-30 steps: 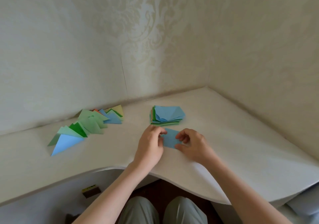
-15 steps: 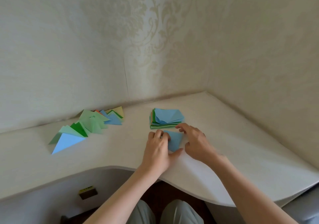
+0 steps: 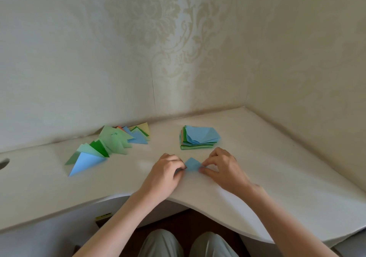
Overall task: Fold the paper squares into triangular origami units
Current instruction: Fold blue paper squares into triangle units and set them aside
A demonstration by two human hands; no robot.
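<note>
Where two pale walls with a faint damask pattern meet, a white corner desk [image 3: 267, 177] with a wavy front edge fills the lower scene, and the person's grey-trousered knees show beneath it. On the desk's left side, near the wall, lies a loose row of folded triangular units [image 3: 111, 146] in light green, dark green, light blue and pale yellow, some leaning on one another, with one large light-blue triangle at the near-left end. Toward the middle back sits a stack of paper squares [image 3: 199, 138], green and orange edges showing under a slightly curled blue top sheet. Just in front of that stack, apart from it, both hands meet over a small blue paper piece [image 3: 191, 164], which lies at the desk surface showing a pointed upper corner between the hands; its folds are too small to make out. The left hand [image 3: 168, 174] has its fingers curled, pinching the piece's left edge, and the right hand [image 3: 221, 169] pinches the right edge between thumb and curled fingers.
</note>
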